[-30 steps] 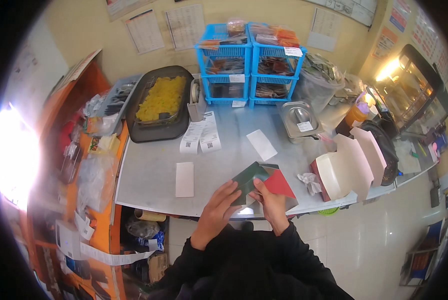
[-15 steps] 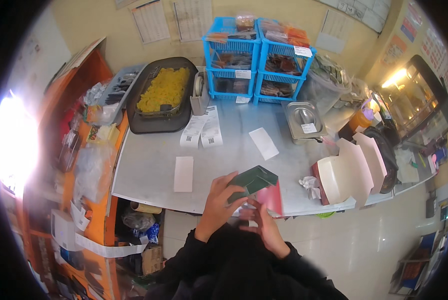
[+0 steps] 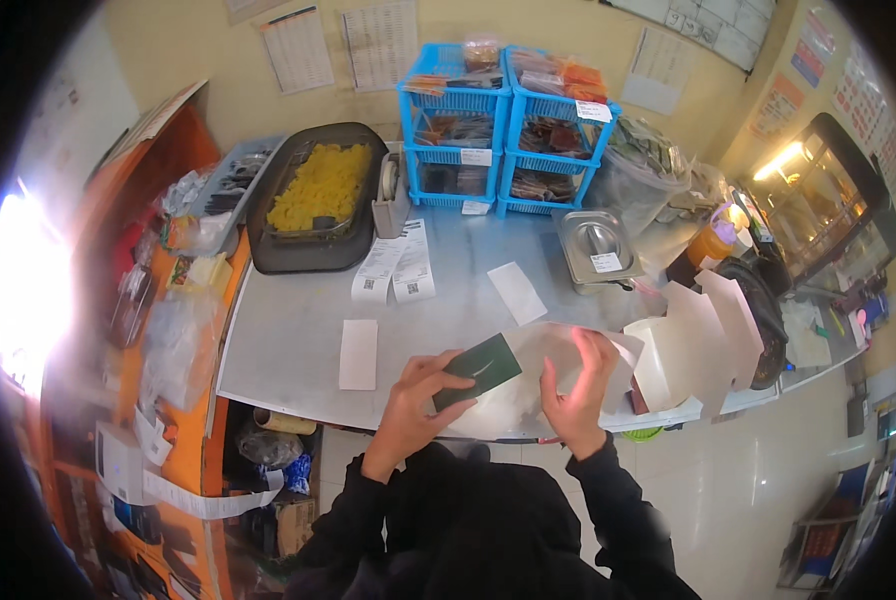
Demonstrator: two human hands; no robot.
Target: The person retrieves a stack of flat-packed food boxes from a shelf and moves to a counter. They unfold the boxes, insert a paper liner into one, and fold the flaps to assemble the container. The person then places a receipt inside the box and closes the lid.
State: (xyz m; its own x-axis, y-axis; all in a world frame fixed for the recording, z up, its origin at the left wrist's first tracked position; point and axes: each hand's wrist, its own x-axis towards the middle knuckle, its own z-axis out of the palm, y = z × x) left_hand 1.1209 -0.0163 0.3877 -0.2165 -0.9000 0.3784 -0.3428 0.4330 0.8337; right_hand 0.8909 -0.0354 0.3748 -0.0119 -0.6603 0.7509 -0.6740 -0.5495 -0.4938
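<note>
My left hand (image 3: 415, 402) is closed on a dark green folded carton (image 3: 484, 369), thumb across its face, above the table's near edge. A pale, motion-blurred sheet (image 3: 530, 372) spreads between the carton and my right hand (image 3: 583, 388); whether it belongs to the carton I cannot tell. The right hand is open, thumb and fingers apart, upright against the sheet. To the right stand open white boxes (image 3: 668, 362), partly behind the sheet. A small white paper slip (image 3: 359, 354) lies left of my hands, and another slip (image 3: 516, 293) lies beyond them.
On the metal table (image 3: 298, 345), a dark tray (image 3: 266, 235) of yellow food stands far left, beside printed receipts (image 3: 412, 268). Blue stacked baskets (image 3: 455, 102) hold packets at the back. A lidded steel container (image 3: 598, 245) and a lit glass display case (image 3: 813, 205) are right.
The green carton has turned into a flat-looking face in my left hand. My right hand has moved right and opened away from it. The red panel no longer shows; the pale sheet does.
</note>
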